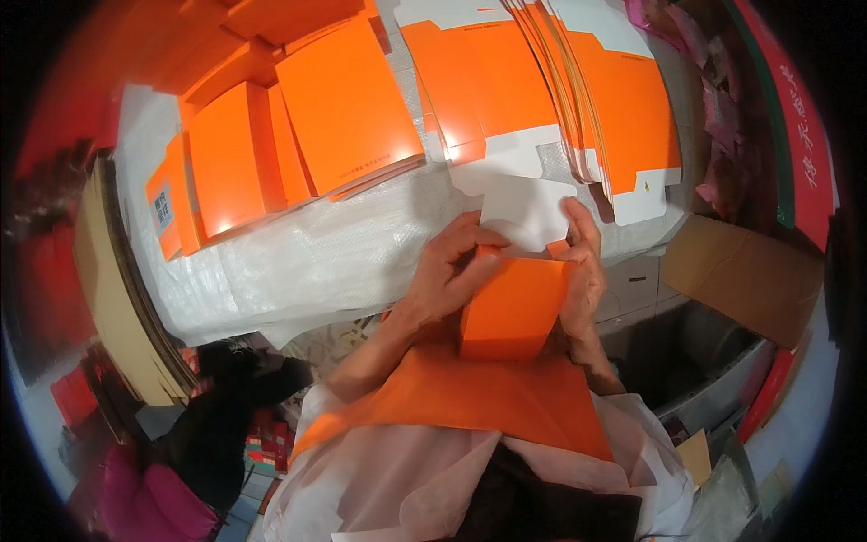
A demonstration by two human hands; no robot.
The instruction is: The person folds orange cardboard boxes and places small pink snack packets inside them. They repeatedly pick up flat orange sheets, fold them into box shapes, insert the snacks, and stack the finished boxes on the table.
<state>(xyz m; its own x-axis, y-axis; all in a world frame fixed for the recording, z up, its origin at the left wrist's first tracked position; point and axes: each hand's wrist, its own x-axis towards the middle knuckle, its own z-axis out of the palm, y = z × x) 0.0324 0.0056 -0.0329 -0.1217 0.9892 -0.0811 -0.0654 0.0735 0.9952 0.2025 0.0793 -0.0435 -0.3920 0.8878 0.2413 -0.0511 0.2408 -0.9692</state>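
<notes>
Between my two hands is an orange folding carton (516, 305), its body raised into a box shape and its far end turned up. A white inner flap (525, 211) stands out from that far end. My left hand (455, 267) grips the upper left edge, thumb on the orange side and fingers by the flap. My right hand (584, 278) holds the right edge, with its fingertips at the flap's right side. The carton's near end rests at an orange cloth (467, 400) across my lap. The carton's inside is hidden from me.
White woven sheeting (325, 251) covers the table. Flat orange carton blanks (616, 101) lie in stacks beyond my hands. Formed orange boxes (345, 101) stand at the far left. Brown cardboard sheets (129, 271) lean at the table's left end; a cardboard flap (745, 278) juts out at right.
</notes>
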